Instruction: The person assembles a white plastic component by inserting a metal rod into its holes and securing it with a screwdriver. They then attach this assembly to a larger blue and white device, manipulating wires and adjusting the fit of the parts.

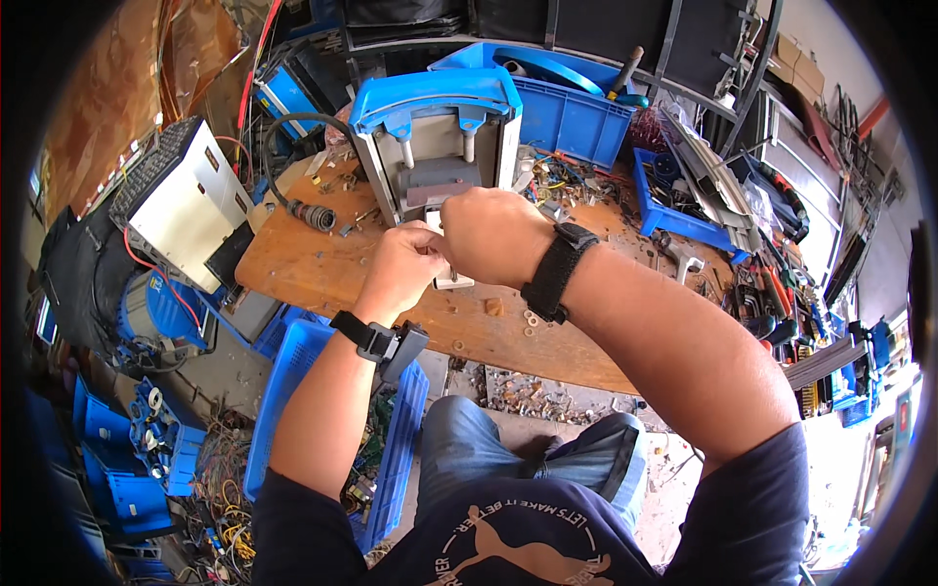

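A machine with a blue top [435, 93] and pale side panels stands upright on the wooden bench in front of me. Both my hands meet at its near lower side. My left hand [401, 266] is closed, thumb and fingertips pinched together near a small white part [451, 281]. Close against it, my right hand [493, 234] is curled into a fist, its back toward me. What either hand grips is hidden behind the fingers. Inside the machine, two light posts and a grey block [445, 174] show beyond my hands.
Small washers, screws and scraps litter the wooden bench [322, 264]. A thick cable with a round connector [315, 215] lies left of the machine. Blue crates [576, 122] stand behind, with a blue basket of circuit boards [405, 459] by my left knee. Hand tools [772, 283] crowd the right.
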Action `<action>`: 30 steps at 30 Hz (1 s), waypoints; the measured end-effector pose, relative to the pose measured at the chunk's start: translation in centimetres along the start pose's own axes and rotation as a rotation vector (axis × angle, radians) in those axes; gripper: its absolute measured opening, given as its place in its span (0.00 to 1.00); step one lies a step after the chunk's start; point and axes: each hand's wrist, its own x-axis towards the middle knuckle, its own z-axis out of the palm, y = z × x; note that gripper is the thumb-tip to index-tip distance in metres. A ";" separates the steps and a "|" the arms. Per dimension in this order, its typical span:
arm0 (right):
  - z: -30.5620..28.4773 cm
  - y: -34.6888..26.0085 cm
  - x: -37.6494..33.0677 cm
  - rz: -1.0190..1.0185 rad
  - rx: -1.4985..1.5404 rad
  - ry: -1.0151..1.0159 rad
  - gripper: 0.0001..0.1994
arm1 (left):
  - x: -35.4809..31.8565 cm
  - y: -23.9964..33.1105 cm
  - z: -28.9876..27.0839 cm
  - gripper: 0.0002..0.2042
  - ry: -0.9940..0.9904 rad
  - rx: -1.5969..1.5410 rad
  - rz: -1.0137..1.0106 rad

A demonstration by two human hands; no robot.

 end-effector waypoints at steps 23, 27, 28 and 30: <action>1.4 0.1 0.3 0.048 0.116 0.100 0.10 | -0.3 0.5 0.8 0.03 0.099 0.087 -0.003; 2.1 0.7 0.2 -0.137 0.067 0.157 0.07 | -0.4 0.6 1.0 0.04 0.128 0.019 -0.080; 2.2 1.0 0.1 -0.219 0.040 0.172 0.06 | -0.5 0.9 1.0 0.04 0.133 0.005 -0.112; 2.2 1.5 0.2 -0.330 -0.037 0.157 0.06 | -0.6 0.3 0.7 0.04 0.095 0.004 -0.067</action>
